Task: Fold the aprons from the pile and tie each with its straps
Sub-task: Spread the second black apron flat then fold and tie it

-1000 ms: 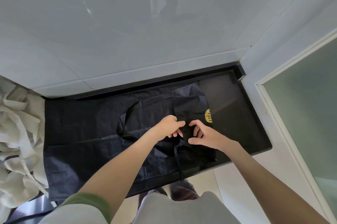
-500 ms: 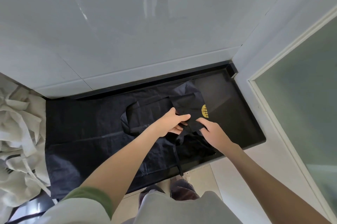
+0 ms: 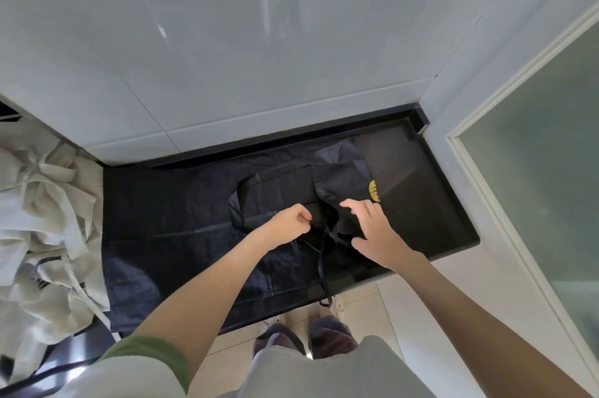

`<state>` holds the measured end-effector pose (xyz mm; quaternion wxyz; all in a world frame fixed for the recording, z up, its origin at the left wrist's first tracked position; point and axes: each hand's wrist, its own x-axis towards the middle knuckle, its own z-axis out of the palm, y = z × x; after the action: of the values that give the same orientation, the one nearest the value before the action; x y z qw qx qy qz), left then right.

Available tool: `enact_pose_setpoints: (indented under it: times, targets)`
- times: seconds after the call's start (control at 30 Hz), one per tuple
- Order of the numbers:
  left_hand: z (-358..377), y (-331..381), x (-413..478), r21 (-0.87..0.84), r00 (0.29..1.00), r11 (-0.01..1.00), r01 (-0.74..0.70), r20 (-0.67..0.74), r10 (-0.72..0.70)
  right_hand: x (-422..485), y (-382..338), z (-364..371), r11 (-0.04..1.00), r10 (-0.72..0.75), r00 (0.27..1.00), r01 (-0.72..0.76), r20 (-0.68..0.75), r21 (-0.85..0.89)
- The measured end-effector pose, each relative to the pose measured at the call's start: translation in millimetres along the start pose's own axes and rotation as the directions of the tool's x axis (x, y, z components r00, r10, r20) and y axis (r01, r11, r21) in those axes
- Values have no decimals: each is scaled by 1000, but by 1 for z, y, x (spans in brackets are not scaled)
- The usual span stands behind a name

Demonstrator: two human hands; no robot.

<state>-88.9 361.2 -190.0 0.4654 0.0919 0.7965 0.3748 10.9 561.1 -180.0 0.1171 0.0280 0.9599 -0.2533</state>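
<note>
wall [image 3: 259,57] behind, apron pile [image 3: 42,219] left, open countertop [image 3: 421,196] right

1. We see an apron [image 3: 181,219] spread across the worktop [image 3: 437,203], with the wall [image 3: 259,57] behind it.
2. The pile [image 3: 42,219] lies to its left.
3. Our left hand [image 3: 290,221] and right hand [image 3: 372,232] rest side by side on the apron, right of centre.
4. A strap [image 3: 322,271] hangs over the front edge.

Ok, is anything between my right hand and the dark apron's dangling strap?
Nothing visible does. The right hand is over the folded dark apron; the strap hangs off the counter edge near its thumb, uncovered. The left hand pinches the apron.
</note>
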Motion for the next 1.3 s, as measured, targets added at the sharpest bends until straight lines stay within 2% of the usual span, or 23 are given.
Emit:
enact_pose_setpoints:
  times: [0.1,0.17,0.27,0.37,0.43,0.53,0.63,0.7,0.8,0.9,1.0,1.07,1.13,1.2,1.3]
  targets:
    - [2,-7,-3,237,995,967,-91,48,82,0,-9,8,958,-249,957,221,-149,-181]
    - [6,-7,-2,347,994,931,-111,35,105,2,-14,17,936,-268,952,222,-147,-273]
    - [17,-8,-2,464,989,884,-59,-92,114,9,-20,30,919,0,1000,-11,-26,-395]
    - [23,-16,-5,658,964,753,16,-210,163,15,-22,39,894,172,985,-158,-5,-419]
    - [24,-22,-5,721,968,692,48,-205,147,17,-20,41,917,202,979,-187,8,-353]
    - [23,-31,-3,748,989,662,49,-128,72,18,-15,41,959,172,985,-163,18,-230]
    - [23,-34,-3,758,997,651,35,-75,33,16,-11,36,980,194,981,-194,19,47]
    - [22,-34,-3,763,998,645,35,-56,13,15,-13,27,943,228,972,-234,54,237]
    - [20,-34,-3,769,999,639,35,-30,-19,12,-14,13,878,251,965,-261,78,401]
    - [19,-33,-3,770,999,637,35,-13,-39,12,-18,-1,740,277,958,-263,75,619]
    - [19,-33,-3,771,999,635,36,-14,-39,13,-20,-9,641,276,951,-288,136,712]
    - [19,-33,-2,768,999,639,36,-16,-38,14,-23,-9,693,260,932,-362,252,623]
    - [20,-35,-2,766,999,642,36,-16,-36,12,-27,-1,785,306,864,-467,399,407]
    - [21,-36,-2,766,999,642,37,-20,-33,9,-37,11,821,381,789,-529,481,217]
    - [21,-35,-2,763,999,646,33,-29,-18,11,-54,25,762,432,745,-603,507,237]
